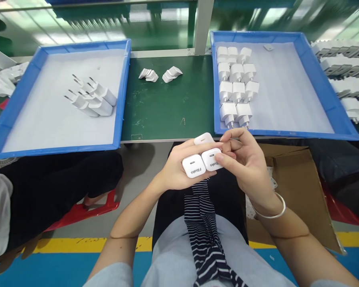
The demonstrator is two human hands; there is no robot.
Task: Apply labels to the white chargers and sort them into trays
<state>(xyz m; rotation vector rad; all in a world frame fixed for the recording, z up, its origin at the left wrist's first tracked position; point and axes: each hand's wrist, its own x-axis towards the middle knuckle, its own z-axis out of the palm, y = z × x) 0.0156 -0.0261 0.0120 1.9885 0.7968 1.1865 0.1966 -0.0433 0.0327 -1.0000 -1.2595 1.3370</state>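
Over the lap, left hand (pixel 175 169) grip holding three chargers (pixel 202 159), rearmost half hidden, right hand (pixel 242 163) pinching one.

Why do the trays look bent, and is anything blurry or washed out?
Head view: wide lens bows the left tray and right tray outward; glare whitens the glass behind; the chargers in the left hand and right hand are sharp, their print legible; corners soften.

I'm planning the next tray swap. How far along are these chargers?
Done, it seems: four chargers lie in the left tray. In hand: the left hand holds three chargers, the right hand touching one. Left: about eleven chargers in the right tray.
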